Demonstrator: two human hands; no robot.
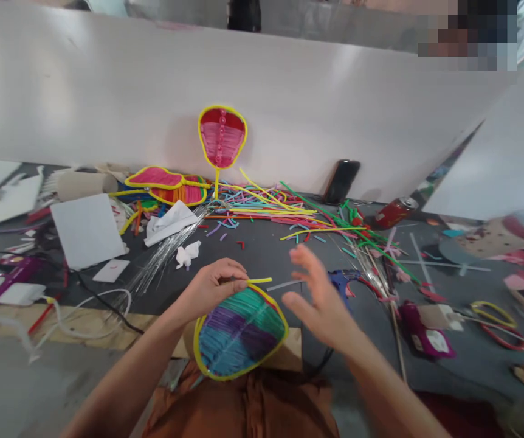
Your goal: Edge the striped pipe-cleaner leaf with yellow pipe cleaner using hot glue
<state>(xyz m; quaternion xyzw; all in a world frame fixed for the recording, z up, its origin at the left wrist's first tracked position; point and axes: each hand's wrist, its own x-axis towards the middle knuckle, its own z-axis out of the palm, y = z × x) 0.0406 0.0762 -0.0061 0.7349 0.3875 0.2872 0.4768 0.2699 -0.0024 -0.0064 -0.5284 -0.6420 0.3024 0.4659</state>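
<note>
A fan-shaped panel (239, 340), wound in green, purple and blue with a fuzzy yellow rim, lies close to my body at the table's front edge. My left hand (219, 283) is at its upper edge, thumb and fingers pinching a yellow pipe cleaner (261, 280) whose short end sticks out to the right. To the right of the panel, my right hand (319, 301) hovers with fingers apart, holding nothing. Beside it are a thin translucent stick (284, 284) and a blue tool (341, 286), partly hidden by that hand.
A pink and red fan (222, 137) stands against the white partition (107, 91). Loose pipe cleaners (266, 204), silver wires (162, 249), a phone (341, 181) and a red can (395, 213) lie behind my hands. Purple devices with cables (426, 331) sit at both sides.
</note>
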